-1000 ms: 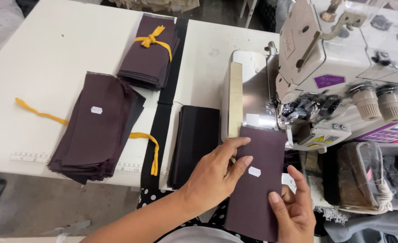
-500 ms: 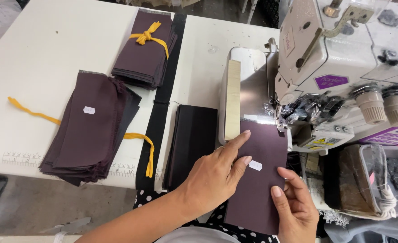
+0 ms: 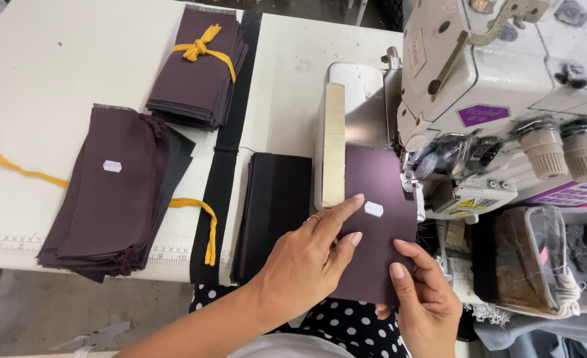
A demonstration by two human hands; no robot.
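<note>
Since half a second ago, both hands are sliding the dark plum fabric piece (image 3: 376, 225) further up toward twelve o'clock, so its top edge is now reaching the presser foot area (image 3: 409, 182) of the overlock sewing machine (image 3: 499, 86). That fabric piece is lying flat on the machine bed, just right of the pale wooden guide block (image 3: 334, 142), with a small white sticker (image 3: 374, 209) near its middle. The left hand (image 3: 307, 262) is pressing down on it with fingers spread flat, index finger pointing at one o'clock and touching the cloth close beside the sticker; a ring is showing on one finger. The right hand (image 3: 426, 298) is pinching the lower right edge of the piece, thumb on top and the other fingers tucked beneath.

At nine o'clock from the hands, a black folded fabric stack (image 3: 273, 205) is sitting on the white table (image 3: 55, 73). Further toward nine o'clock, a loose pile of plum pieces (image 3: 111, 199) is resting across an untied yellow strip (image 3: 21, 169). At eleven o'clock, a tied bundle of plum pieces (image 3: 200, 73) is lying bound by a knotted yellow tie (image 3: 200, 50). At three o'clock, a clear scrap bin (image 3: 532, 265) is hanging beside the machine.
</note>
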